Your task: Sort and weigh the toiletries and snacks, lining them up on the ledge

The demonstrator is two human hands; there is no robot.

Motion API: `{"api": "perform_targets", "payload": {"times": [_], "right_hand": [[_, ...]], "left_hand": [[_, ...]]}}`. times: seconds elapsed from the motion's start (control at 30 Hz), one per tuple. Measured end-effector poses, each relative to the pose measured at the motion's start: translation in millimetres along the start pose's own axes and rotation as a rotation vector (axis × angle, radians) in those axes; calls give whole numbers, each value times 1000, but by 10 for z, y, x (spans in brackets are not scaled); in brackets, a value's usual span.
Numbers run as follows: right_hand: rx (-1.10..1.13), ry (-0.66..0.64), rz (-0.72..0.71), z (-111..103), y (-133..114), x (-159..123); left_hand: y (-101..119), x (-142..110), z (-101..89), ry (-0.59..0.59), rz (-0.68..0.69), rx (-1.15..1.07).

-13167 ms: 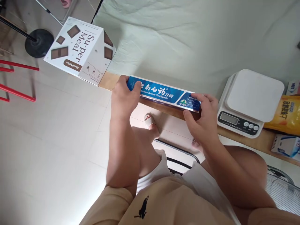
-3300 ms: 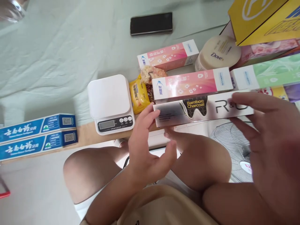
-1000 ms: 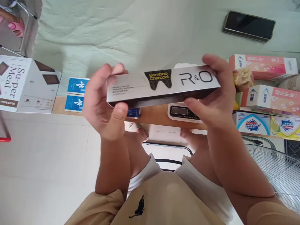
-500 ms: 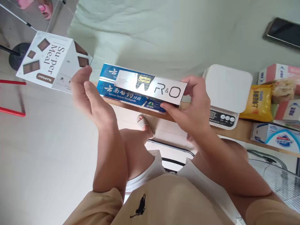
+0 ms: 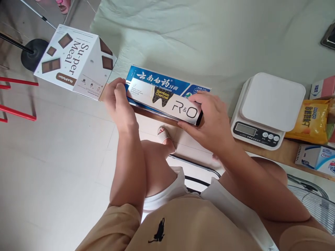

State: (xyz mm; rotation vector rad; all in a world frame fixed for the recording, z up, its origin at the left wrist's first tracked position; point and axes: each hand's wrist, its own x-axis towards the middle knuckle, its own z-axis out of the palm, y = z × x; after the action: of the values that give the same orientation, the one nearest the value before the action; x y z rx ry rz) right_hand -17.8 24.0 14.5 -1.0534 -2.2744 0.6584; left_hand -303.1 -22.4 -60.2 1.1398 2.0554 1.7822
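A silver R&O bamboo charcoal toothpaste box [image 5: 167, 103] lies on top of the nearer blue toothpaste box at the bed's wooden edge. My left hand [image 5: 119, 103] grips its left end with curled fingers. My right hand [image 5: 209, 118] holds its right end, thumb underneath and fingers over the top. Behind it a second blue toothpaste box [image 5: 167, 83] lies flat on the pale green sheet [image 5: 209, 35].
A white Su-per Meal carton [image 5: 75, 61] stands at the left. A white kitchen scale [image 5: 267, 109] sits to the right, with a yellow packet [image 5: 310, 122] and a soap box [image 5: 314, 158] beyond it. A fan grille [image 5: 316, 205] is at lower right.
Half a second ago my left hand was open beside the boxes; now it grips the silver box's left end. The silver box has come down onto the front blue box.
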Motion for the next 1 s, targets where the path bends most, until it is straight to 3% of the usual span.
{"api": "perform_targets", "payload": {"times": [0.1, 0.27, 0.4, 0.53, 0.6, 0.7, 0.83, 1.0], "right_hand": [[1, -31, -14, 12, -10, 1], [-33, -92, -78, 38, -26, -33], [-57, -24, -189, -11, -88, -51], [-109, 142, -190, -263, -79, -65], [-138, 291, -125, -428, 19, -90], [-173, 476, -1, -614, 253, -149], [-253, 484, 100, -691, 475, -204], [-216, 471, 124, -719, 373, -172]], "left_hand": [[80, 5, 23, 62, -65, -42], [124, 18, 79, 87, -53, -53], [287, -47, 126, 220, 87, 72], [682, -234, 272, 262, 308, 79], [894, -374, 404, 217, 453, 72], [1130, -595, 622, -8, 576, 85], [1250, -772, 817, -244, 469, 122], [1262, -759, 844, -248, 378, 189]]}}
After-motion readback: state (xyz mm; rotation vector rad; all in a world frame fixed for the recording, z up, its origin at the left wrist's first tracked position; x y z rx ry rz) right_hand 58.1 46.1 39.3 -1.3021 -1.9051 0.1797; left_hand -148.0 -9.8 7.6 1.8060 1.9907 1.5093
